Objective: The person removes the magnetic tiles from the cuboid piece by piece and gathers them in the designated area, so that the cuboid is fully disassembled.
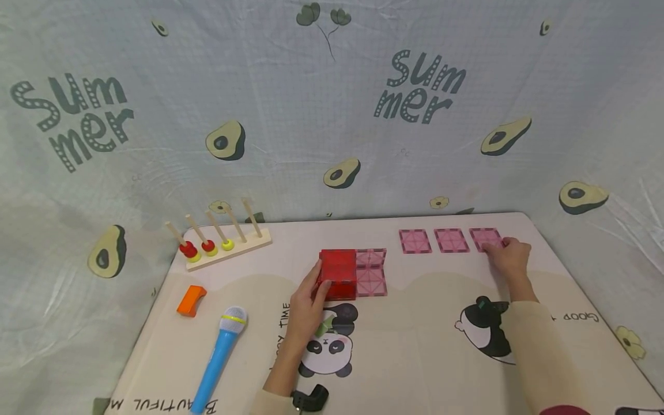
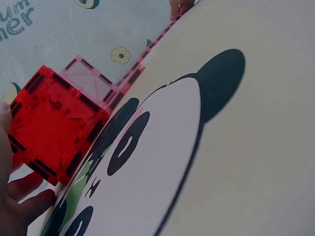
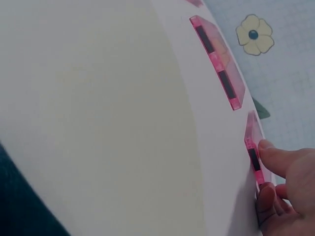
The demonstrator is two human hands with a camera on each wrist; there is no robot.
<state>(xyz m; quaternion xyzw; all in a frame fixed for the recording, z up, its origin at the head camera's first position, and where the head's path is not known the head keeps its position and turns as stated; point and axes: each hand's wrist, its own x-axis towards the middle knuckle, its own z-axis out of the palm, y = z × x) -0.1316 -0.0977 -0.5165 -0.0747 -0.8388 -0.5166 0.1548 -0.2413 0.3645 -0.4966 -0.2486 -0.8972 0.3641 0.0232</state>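
My left hand [image 1: 307, 302] grips the near left side of a red see-through magnetic tile cube [image 1: 339, 274]; in the left wrist view the thumb lies on one side of the cube [image 2: 58, 125] and the fingers on another. Joined to the cube's right side are pink magnetic tiles [image 1: 370, 281], one flat on the table and one standing behind it. At the far right, my right hand [image 1: 510, 262] pinches the right edge of a pink square tile [image 1: 485, 237]. The right wrist view shows thumb and fingers at that tile's edge [image 3: 254, 155].
Two more pink tiles [image 1: 414, 241] lie in a row along the table's back edge. A wooden bead counter [image 1: 233, 252], an orange block [image 1: 191, 301] and a blue toy microphone [image 1: 220, 351] are on the left. A patterned cloth [image 1: 290, 115] hangs behind the table [image 1: 415, 357].
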